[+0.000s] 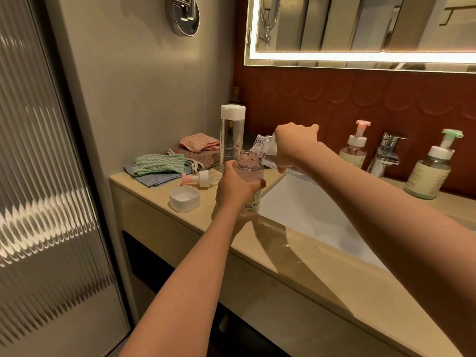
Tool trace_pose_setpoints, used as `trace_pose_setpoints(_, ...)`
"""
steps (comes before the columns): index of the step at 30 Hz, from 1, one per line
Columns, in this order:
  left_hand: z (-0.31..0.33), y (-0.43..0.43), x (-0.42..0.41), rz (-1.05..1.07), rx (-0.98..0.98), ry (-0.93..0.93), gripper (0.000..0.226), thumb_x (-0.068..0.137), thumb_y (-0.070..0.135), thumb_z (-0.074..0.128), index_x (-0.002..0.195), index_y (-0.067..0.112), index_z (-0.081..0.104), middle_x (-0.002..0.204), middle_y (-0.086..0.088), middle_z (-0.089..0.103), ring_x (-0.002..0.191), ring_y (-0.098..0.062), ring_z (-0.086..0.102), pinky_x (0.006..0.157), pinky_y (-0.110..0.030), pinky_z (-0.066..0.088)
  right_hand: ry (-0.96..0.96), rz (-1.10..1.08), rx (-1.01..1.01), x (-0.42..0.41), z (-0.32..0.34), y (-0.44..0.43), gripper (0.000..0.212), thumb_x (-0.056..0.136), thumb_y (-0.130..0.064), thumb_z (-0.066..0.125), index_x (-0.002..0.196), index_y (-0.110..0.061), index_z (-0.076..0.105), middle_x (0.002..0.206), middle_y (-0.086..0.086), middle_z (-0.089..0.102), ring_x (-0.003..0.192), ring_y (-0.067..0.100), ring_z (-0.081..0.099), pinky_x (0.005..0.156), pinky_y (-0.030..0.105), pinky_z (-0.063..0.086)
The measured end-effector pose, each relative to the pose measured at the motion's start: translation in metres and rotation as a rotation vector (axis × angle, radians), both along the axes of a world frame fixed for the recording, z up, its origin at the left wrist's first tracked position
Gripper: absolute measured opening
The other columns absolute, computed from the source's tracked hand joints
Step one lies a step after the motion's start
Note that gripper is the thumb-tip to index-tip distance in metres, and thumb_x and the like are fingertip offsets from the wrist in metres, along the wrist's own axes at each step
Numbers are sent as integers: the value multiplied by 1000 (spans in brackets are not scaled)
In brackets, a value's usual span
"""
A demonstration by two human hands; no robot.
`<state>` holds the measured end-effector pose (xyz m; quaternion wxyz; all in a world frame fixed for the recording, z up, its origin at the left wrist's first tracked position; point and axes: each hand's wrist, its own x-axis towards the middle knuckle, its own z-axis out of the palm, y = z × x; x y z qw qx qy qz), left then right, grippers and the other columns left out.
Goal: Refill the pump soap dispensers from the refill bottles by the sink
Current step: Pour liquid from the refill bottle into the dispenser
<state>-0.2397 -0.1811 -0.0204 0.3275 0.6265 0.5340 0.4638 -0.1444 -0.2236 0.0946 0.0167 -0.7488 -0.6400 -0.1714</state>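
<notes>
My left hand (233,186) grips a pink soap dispenser bottle (251,171) that stands open-necked on the counter, at the sink's left edge. My right hand (293,144) holds a clear refill bottle (266,149) tipped to the left, its mouth just above the dispenser's neck. The dispenser's pink pump head (199,178) lies on the counter to the left. A white square cap (184,198) rests upside down near the front edge. A second clear refill bottle (232,137) with a white cap stands upright behind.
Folded cloths (159,164) lie at the counter's left end. The white sink basin (309,212) is at the right of the dispenser. Behind it stand a chrome tap (386,153), a pink-pump dispenser (355,148) and a green-pump dispenser (430,168). A ribbed glass door (46,176) is on the left.
</notes>
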Motion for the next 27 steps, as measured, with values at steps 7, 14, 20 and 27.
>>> trace_pose_setpoints(7,1,-1,0,-4,-8,-8,78,71,33,78,133,20,33,130,-4,53,114,-23,51,76,-29,40,-3,5,14,1,-2,1,35,77,-24,77,104,-12,58,83,1,54,83,21,49,92,43,34)
trace_pose_setpoints(14,1,-1,0,-7,-7,-6,79,71,33,78,134,20,32,130,-5,52,116,-24,51,77,-30,40,4,-2,1,0,0,1,40,74,-18,78,108,-11,57,85,2,52,83,22,48,92,43,34)
trace_pose_setpoints(20,0,0,0,-8,-9,-8,80,71,33,78,134,19,32,131,-5,51,116,-24,50,77,-30,41,-6,-9,-3,-1,-1,1,42,73,-19,80,108,-11,58,86,2,55,87,23,52,94,44,34)
trace_pose_setpoints(27,0,0,0,-9,-7,-7,79,70,33,78,133,19,33,130,-5,52,116,-24,51,80,-31,41,-10,-13,-2,-1,0,2,36,72,-17,80,99,-13,56,83,2,54,83,23,50,93,43,34)
